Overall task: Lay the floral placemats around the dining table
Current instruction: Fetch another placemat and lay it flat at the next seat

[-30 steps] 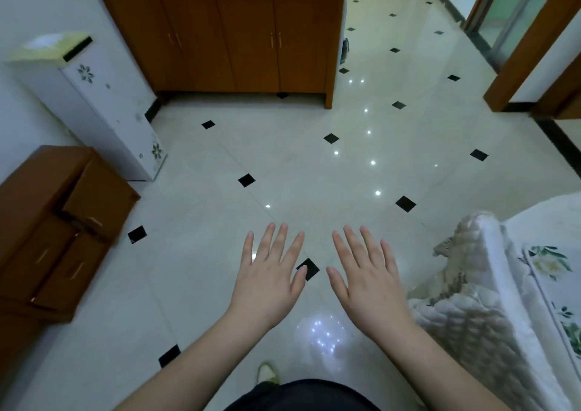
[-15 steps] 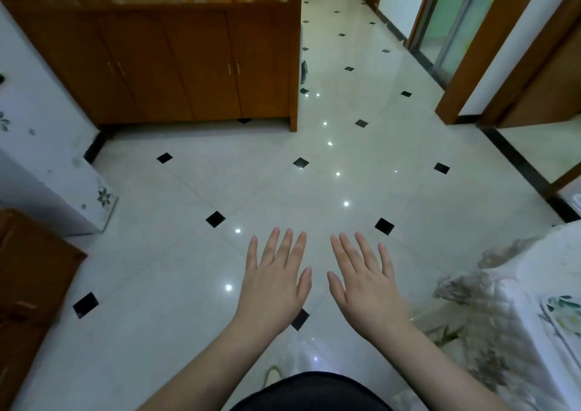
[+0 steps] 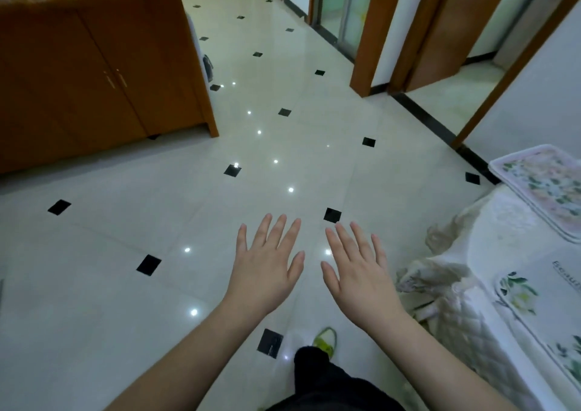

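Floor [image 3: 132, 285]: pale glossy tiles with small black diamond insets, ceiling lights reflected as bright spots; it fills most of the view beneath both hands. Wooden cabinet [image 3: 94, 74] stands far ahead and to the left of the left hand, doors closed, two small handles visible. Wooden door frames [image 3: 374, 33] stand far ahead and to the right of the right hand. Counter [image 3: 503, 253], covered with a white quilted cloth that hangs in folds at the corner, lies just right of the right hand. Placemats: one stack of floral placemats [image 3: 547, 187] rests on the counter ahead and right of the right hand, its corner overhanging the counter's far edge; a single floral placemat [image 3: 534, 303] lies flat on the counter directly right of the right wrist, partly cut by the frame edge. Left hand [image 3: 267, 269]: palm down over the floor, fingers spread and extended, grip released, empty. Right hand [image 3: 358, 272]: same posture, fingers splayed, grip released, empty, near the counter corner but not touching it. Thumbs close together, not touching. Shoe [image 3: 325, 340], yellow-green toe, on the floor below and between the hands.
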Demonstrator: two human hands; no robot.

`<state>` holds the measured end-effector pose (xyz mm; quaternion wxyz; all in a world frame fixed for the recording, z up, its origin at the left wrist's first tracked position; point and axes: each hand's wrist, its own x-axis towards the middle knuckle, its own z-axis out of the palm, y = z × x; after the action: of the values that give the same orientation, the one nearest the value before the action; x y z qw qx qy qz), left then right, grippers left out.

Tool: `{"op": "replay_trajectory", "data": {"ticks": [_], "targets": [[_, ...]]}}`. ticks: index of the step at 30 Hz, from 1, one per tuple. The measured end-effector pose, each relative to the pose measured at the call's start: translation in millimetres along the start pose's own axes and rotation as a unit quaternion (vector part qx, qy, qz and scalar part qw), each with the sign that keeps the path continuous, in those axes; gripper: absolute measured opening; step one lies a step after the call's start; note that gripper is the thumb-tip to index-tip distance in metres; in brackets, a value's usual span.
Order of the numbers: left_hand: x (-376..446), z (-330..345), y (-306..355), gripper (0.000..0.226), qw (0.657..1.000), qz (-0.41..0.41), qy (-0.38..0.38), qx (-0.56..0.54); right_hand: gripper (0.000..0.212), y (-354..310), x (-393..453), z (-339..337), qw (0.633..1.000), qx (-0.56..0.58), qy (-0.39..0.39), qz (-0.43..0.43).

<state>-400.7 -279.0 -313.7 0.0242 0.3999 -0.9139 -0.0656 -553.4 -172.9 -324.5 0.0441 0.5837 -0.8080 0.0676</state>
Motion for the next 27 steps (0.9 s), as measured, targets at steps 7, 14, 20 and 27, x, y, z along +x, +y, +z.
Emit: {"op": "replay_trajectory", "data": {"ticks": [7, 14, 20, 27], "targets": [[120.6, -5.6, 32.7, 0.072, 0.998, 0.046, -0.035, 0.022, 0.06, 77.1, 84.2, 11.6, 0.998, 0.006, -0.007, 0.064], [206.2, -12.0, 44.5, 0.07, 0.999, 0.037, -0.028, 0.022, 0.059, 126.7, 164.7, 9.8, 0.998, 0.008, -0.007, 0.06], [270.9, -25.2, 11.9, 0.076, 0.999, -0.006, -0.03, 0.016, 0.058, 138.1, 226.1, 12.7, 0.999, 0.022, -0.018, 0.045], [361.3, -17.2, -20.0, 0.073, 0.999, 0.022, -0.024, 0.004, 0.059, 145.3, 315.2, 28.5, 0.998, 0.01, -0.03, 0.049]]}}
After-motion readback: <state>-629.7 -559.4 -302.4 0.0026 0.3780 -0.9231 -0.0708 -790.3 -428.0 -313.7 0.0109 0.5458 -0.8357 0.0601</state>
